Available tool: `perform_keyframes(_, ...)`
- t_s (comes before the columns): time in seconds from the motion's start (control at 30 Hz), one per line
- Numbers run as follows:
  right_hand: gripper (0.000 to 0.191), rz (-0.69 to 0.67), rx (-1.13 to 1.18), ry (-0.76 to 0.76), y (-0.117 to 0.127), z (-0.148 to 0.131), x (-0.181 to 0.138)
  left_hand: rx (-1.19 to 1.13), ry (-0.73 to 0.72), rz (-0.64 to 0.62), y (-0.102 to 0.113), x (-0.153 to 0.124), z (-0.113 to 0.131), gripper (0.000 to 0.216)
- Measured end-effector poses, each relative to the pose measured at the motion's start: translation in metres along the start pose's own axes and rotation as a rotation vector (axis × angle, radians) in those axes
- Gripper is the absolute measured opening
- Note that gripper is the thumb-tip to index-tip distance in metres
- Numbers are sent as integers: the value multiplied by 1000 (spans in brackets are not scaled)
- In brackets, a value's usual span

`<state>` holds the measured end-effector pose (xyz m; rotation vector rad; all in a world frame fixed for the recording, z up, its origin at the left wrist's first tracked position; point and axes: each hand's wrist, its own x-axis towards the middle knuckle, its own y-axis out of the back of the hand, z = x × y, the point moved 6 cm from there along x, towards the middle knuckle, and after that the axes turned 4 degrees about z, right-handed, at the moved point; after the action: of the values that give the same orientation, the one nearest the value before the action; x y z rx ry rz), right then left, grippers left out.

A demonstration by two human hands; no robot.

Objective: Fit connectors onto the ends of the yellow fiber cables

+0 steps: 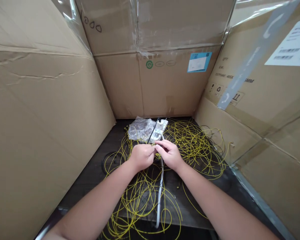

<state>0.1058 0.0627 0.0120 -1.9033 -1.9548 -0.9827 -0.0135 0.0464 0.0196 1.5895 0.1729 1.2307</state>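
Note:
My left hand (141, 156) and my right hand (169, 154) meet over a dark table (95, 170), fingers curled and pinched together on a thin yellow cable end between them. Loose coils of yellow cable (195, 146) spread over the table to the right and toward me. A white cable (160, 190) runs from under my hands toward the front edge. Just beyond my hands lies a clear plastic bag (140, 129) beside a small white device (160, 126) crossed by a black cable.
Tall cardboard boxes wall the table in: one on the left (40, 116), one at the back (160, 73) with a blue label, one on the right (265, 100) with plastic wrap and a white label.

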Motion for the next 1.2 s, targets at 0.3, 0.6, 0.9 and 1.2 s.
perform_keyframes(0.3, 25, -105, 100, -144, -5, 10, 0, -194, 86, 58, 3, -3, -6, 24)
perform_keyframes(0.6, 26, -77, -216, 195, -10, -5, -5, -282, 195, 104, -2, -3, -15, 32)
perform_keyframes(0.9, 40, -194, -597, 299, -8, 9, 1, -220, 312, 133, 3, -1, -28, 41)
perform_keyframes(1.2, 25, -37, -239, 167, 0, -6, 2, -359, 220, 180, -1, -3, -24, 19)
